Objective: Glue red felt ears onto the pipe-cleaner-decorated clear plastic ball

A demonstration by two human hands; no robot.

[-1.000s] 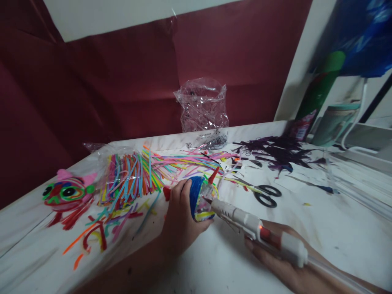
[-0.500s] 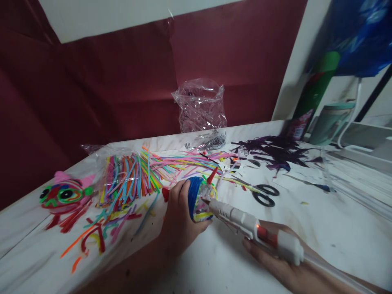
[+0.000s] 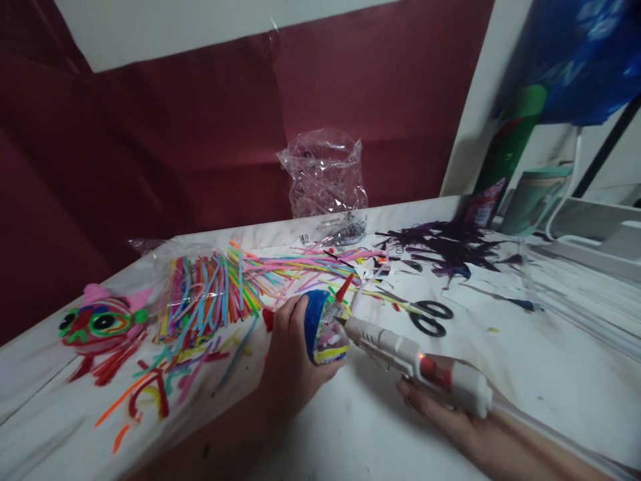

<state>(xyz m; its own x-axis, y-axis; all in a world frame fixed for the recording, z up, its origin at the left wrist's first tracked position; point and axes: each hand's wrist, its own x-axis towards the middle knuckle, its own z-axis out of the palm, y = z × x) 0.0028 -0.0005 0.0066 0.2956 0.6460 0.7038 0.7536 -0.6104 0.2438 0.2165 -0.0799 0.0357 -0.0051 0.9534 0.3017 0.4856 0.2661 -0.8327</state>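
Note:
My left hand is wrapped round a small craft figure, its side covered in blue pipe cleaner with a clear, partly covered face and a red horn-like piece sticking up. A white hot glue gun with a lit orange light is gripped in my right hand. The gun's nozzle points at the upper part of the clear face; whether it touches cannot be made out. My left thumb supports the figure from below, above the white table.
At left stands a finished-looking pink and red pipe-cleaner figure. Behind my left hand lies a bundle of coloured pipe cleaners. Black-handled scissors rest to the right, with purple scraps beyond. A clear plastic bag stands at the back.
The glue gun's nozzle has shifted slightly upward on the figure's face. My left hand keeps its hold on the figure; the view has moved a little.

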